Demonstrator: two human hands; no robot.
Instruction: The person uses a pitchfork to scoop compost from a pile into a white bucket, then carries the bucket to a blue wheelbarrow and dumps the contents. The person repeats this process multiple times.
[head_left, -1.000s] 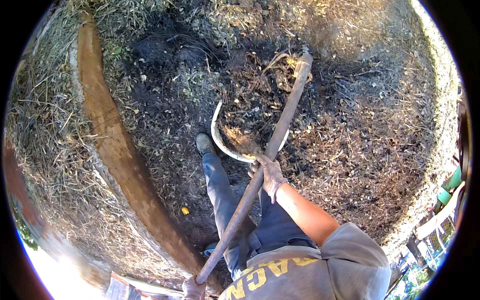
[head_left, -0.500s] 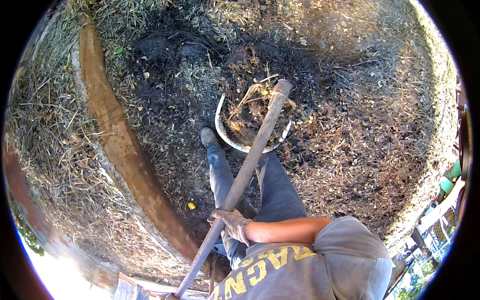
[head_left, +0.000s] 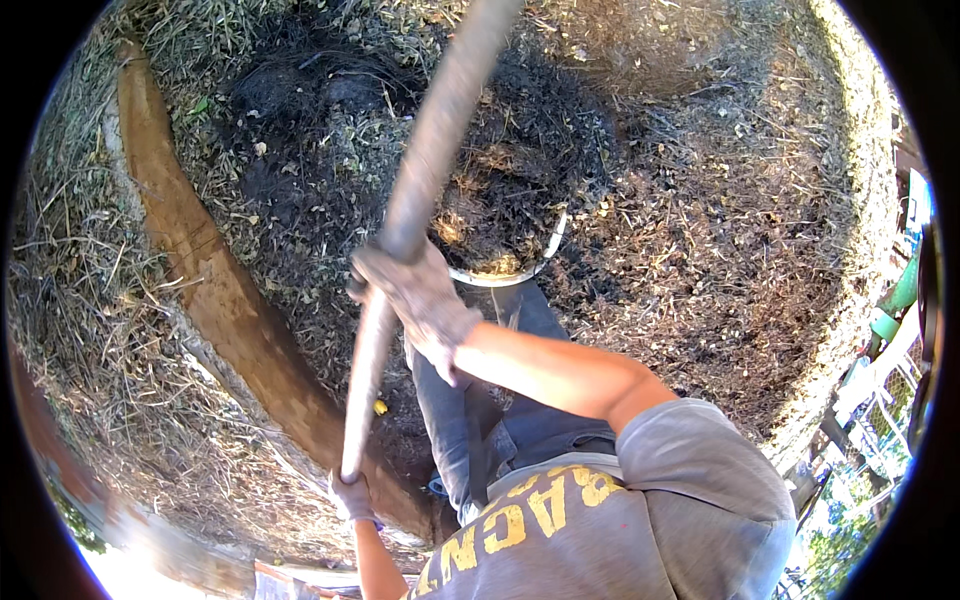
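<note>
Pole: A long, round wooden pole (head_left: 437, 150) slants across the scene in front of the worker, raised above the ground, its upper end running out of view at the top.
Right hand: The gloved right hand (head_left: 420, 295) grips the pole partway along, fingers wrapped around it.
Left hand: The gloved left hand (head_left: 352, 497) is closed around the pole's lower end, near the bottom edge.
White rim: Beyond the right hand, a curved white rim (head_left: 490, 279) arcs around dark, fibrous litter (head_left: 510, 200), just past the worker's legs.
Clothing: The worker wears dark jeans (head_left: 440, 425) and a grey T-shirt (head_left: 660, 490) with yellow lettering.
Left side: A bare brown log (head_left: 215, 270) borders the dark ground, with dry straw (head_left: 90, 270) beyond.
Near the log: A small yellow object (head_left: 380, 407) lies beside the pole in view.
Far right: A green pipe (head_left: 904, 285) stands out at the edge.
</note>
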